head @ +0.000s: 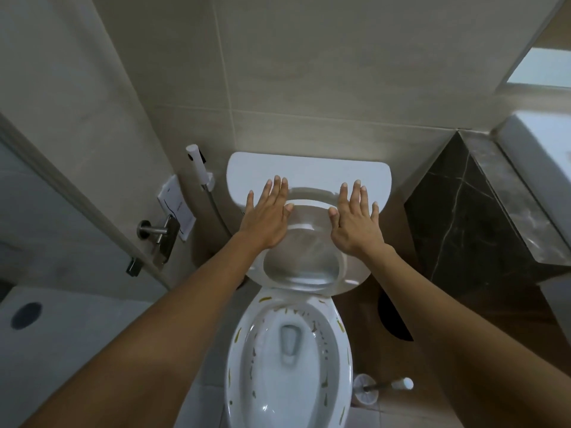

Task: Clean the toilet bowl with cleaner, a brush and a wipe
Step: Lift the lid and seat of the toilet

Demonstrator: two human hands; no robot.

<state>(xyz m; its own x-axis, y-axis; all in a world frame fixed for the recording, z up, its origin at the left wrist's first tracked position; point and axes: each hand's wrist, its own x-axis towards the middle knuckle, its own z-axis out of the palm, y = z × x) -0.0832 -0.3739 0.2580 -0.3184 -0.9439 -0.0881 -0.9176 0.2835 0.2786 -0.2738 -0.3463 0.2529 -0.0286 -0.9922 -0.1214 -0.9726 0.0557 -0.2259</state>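
Both hands lay flat and spread, gripping nothing: the left hand and the right hand pressed their palms against the raised seat, fingers splayed and reaching up over its top edge toward the tank at centre frame. Neither hand curled around anything; they seemed only to hold the seat and the lid behind it back against the tank.

By my reading, the task was barely begun. The bowl in the lower centre of the frame stood open, and its rim and inner wall carried many yellow-brown smears and specks, so no scrubbing or wiping showed. Whether any cleaner had gone in I could not tell; the water in the bottom looked clear. Lifting the seat appeared to be the only step done. Applying cleaner, brushing and wiping all looked to be left.

Counting what showed: one toilet, one seat, one tank, two hands. One brush sat in its holder on the floor at lower right, just beside the bowl's base, untouched, its handle leaning right. No cleaner bottle and no wipe were in view. One bidet sprayer hung on the wall left of the tank, with one hose running down from it. One paper holder was at middle left, one dark stone counter stood at right, and one round floor drain lay at lower left.
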